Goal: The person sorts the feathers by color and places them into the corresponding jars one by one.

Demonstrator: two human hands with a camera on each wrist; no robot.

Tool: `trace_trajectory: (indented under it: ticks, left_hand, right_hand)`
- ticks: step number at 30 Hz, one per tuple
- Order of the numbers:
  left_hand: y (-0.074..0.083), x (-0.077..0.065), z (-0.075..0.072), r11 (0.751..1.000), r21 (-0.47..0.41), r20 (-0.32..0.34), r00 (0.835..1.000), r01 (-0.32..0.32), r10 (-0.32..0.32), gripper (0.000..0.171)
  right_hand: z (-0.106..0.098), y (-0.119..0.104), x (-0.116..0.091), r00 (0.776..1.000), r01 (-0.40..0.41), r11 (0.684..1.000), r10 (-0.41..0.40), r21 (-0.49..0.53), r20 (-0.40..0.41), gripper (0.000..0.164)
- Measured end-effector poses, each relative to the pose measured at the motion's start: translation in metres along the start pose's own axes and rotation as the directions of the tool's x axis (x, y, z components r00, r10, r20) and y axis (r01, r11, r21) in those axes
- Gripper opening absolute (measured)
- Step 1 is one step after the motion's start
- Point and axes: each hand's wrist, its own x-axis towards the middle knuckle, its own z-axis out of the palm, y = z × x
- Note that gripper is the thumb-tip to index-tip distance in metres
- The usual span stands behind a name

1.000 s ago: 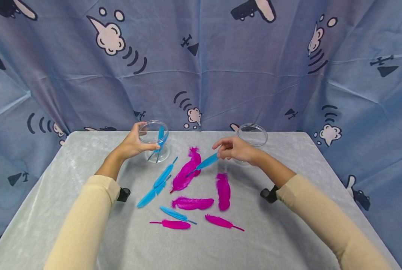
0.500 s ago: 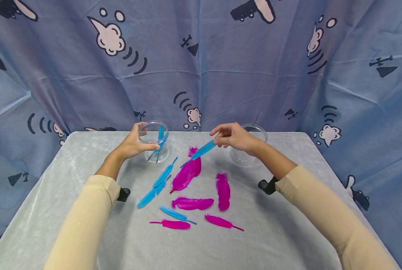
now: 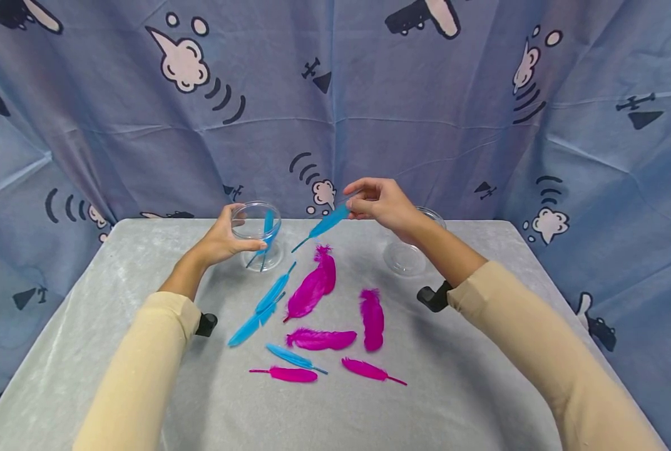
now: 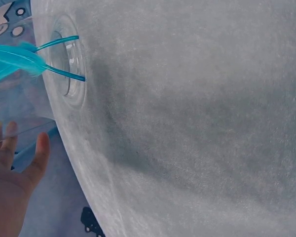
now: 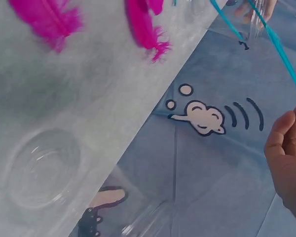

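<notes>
At the back left of the table a clear cup [image 3: 256, 237] stands upright, holding blue feathers [image 3: 269, 228]. My left hand [image 3: 218, 241] grips its side, thumb toward me and the fingers partly hidden behind it; the left wrist view shows the quills [image 4: 64, 72] reaching down to the cup's base. Above the table's back edge, my right hand [image 3: 385, 203] pinches another blue feather [image 3: 328, 222] by its vane end, quill pointing down and left toward the cup. Between the hands lie magenta feathers [image 3: 311, 291] and more blue feathers [image 3: 271, 295].
A second clear cup [image 3: 405, 260] stands at the back right, partly behind my right forearm. Nearer me on the pale cloth-covered table [image 3: 454, 401] lie magenta feathers [image 3: 373, 322] and one blue feather [image 3: 290, 357]. A patterned blue curtain [image 3: 369, 94] hangs behind.
My right hand has risen and moved left, carrying the blue feather from over the magenta feathers toward the left cup. The left hand and its cup have stayed put.
</notes>
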Motion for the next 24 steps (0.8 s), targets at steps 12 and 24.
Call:
trace_trajectory:
  ticks: [12,24]
  left_hand:
    - [0.0,0.0,0.0,1.0,-0.011,-0.002,1.0,0.0,0.0,0.108]
    - [0.0,0.0,0.0,1.0,-0.004,0.002,1.0,-0.007,0.007,0.108]
  right_hand:
    - [0.02,-0.022,0.018,0.997,0.068,0.994,-0.064,0.08,-0.049,0.021]
    - [0.036,-0.031,0.034,0.991,0.09,0.983,-0.073,0.161,-0.109,0.022]
